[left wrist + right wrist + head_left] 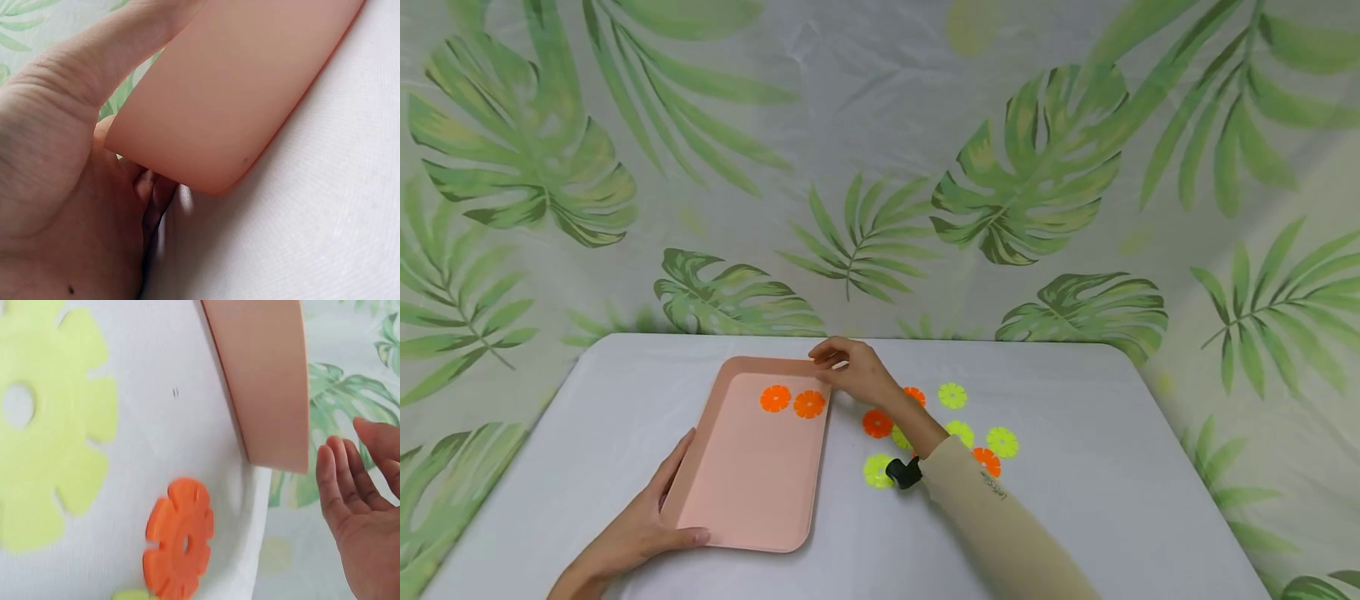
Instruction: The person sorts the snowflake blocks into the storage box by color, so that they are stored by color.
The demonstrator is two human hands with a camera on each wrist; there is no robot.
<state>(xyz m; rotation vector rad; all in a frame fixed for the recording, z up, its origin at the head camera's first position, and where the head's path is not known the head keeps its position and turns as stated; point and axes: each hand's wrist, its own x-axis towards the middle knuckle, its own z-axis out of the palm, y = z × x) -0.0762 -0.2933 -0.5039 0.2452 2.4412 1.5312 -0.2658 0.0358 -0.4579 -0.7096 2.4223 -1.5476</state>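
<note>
A pink rectangular tray [752, 467] lies on the table, with two orange notched discs [769, 393] [803, 410] flat inside near its far right corner. My left hand [636, 525] grips the tray's near left corner, thumb over the near rim; the left wrist view shows the tray wall [219, 94] between thumb and fingers of that hand [56, 150]. Over the far right corner hovers my right hand [857, 373], its fingers loosely bent. Nothing shows in the right hand [372, 537] in the right wrist view, where it is just off the tray's end [265, 387].
Right of the tray lie several orange discs [874, 415] and several yellow-green discs [952, 388], some partly hidden by the right forearm. A black wrist camera [902, 474] sits above them. A leaf-patterned cloth [872, 167] hangs behind the white table [1075, 467].
</note>
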